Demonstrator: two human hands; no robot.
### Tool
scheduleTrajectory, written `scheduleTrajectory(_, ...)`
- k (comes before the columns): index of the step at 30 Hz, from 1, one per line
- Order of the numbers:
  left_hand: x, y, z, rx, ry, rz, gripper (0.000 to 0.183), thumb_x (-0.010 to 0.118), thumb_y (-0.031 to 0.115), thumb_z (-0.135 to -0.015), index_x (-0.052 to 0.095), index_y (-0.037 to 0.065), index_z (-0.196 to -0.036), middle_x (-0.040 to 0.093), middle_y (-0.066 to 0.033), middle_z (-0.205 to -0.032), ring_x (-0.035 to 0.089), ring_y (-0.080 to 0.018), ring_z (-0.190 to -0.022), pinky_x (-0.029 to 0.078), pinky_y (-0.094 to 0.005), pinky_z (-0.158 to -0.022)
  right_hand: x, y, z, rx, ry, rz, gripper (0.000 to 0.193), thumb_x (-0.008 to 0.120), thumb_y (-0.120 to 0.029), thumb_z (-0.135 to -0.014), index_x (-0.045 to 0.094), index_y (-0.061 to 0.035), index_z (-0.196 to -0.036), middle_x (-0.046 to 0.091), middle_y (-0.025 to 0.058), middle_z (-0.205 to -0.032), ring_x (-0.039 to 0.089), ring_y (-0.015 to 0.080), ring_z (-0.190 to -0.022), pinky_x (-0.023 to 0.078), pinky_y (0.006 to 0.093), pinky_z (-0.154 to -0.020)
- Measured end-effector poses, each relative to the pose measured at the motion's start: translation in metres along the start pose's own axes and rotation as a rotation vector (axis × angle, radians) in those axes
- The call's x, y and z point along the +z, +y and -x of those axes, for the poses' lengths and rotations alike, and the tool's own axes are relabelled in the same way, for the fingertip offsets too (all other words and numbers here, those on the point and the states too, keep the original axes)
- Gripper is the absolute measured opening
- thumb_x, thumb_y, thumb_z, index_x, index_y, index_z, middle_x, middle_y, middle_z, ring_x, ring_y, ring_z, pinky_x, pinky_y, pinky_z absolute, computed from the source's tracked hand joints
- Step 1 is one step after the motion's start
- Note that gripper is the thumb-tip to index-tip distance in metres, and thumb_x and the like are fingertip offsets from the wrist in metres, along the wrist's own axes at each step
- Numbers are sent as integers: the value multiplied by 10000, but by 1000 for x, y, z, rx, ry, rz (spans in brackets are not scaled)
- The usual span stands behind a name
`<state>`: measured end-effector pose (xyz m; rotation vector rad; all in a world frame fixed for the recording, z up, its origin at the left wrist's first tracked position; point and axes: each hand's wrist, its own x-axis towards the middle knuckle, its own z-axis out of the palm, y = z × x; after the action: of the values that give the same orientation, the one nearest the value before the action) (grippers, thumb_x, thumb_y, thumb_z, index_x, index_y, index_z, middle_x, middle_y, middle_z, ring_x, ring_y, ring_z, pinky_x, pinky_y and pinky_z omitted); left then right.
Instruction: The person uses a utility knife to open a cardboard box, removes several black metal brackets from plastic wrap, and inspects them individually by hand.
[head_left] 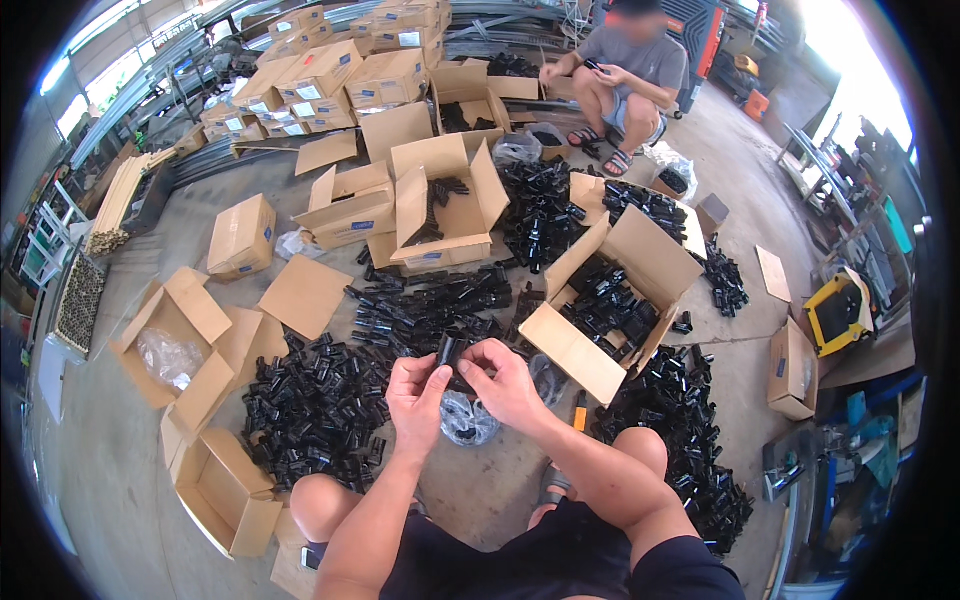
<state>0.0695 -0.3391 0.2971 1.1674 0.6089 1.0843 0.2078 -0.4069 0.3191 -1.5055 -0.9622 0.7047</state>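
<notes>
Between my two hands, above the floor in front of my knees, is a short black tubular part [451,350]. My left hand [414,392] pinches it from the left side, thumb against its lower end. The fingers of my right hand [504,382] are closed on its right side. Just beneath the hands lies a clear plastic bag [468,424] with dark pieces in it. A heap of similar black parts [315,405] spreads to the left, another heap [672,430] to the right. Longer black pieces [430,300] lie in a pile straight ahead.
An open carton [655,250] holds black parts at front right, beside a yellow-handled tool [580,412]. Open cartons [225,490] stand at left. Closed cartons [318,72] are stacked far off. A co-worker [632,70] sits at far right, holding a dark piece.
</notes>
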Motion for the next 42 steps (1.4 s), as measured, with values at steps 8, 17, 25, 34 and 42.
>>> scheduleTrajectory(8, 14, -4, -7, 35, 90, -85, 234, 660, 13, -987, 584, 34, -1207, 687, -64, -1078, 640, -116, -952, 537, -271, -856, -8, 5, -2, -109, -5, -32, 251, 714, -175, -928, 688, 27, -1074, 700, 166, -1038, 710, 259, -875, 569, 362, -810)
scheduleTrajectory(17, -6, -3, -7, -117, -1, 148, 378, 569, 198, -1075, 504, 9, -1396, 641, -136, -1328, 610, -205, -1186, 454, -365, -986, -15, -8, 2, -173, -10, 33, 255, 723, -120, -905, 699, 27, -1112, 729, 201, -962, 724, 322, -854, 561, 399, -756)
scheduleTrajectory(25, -10, 3, -1, -267, -142, 12, 481, 566, 289, -1082, 471, 11, -1462, 608, -159, -1386, 574, -225, -1241, 412, -388, -1074, -67, -27, -17, -377, 168, 294, 300, 768, -216, -823, 727, 18, -1006, 735, 217, -942, 729, 361, -860, 585, 428, -778)
scheduleTrajectory(34, -16, 2, 7, -396, -234, -110, 385, 578, 276, -1078, 552, 42, -1383, 648, -107, -1352, 616, -184, -1190, 465, -340, -1017, -250, -15, 49, 118, 229, 825, 301, 732, -270, -859, 756, -30, -1038, 744, 214, -946, 735, 359, -888, 580, 425, -827)
scheduleTrajectory(42, -10, 6, 13, -404, -251, -112, 368, 578, 275, -1080, 570, 43, -1365, 652, -108, -1348, 635, -180, -1149, 478, -337, -996, -373, 33, 166, 584, 569, 1269, 318, 688, -329, -900, 766, -31, -979, 751, 214, -963, 726, 380, -952, 566, 478, -886)
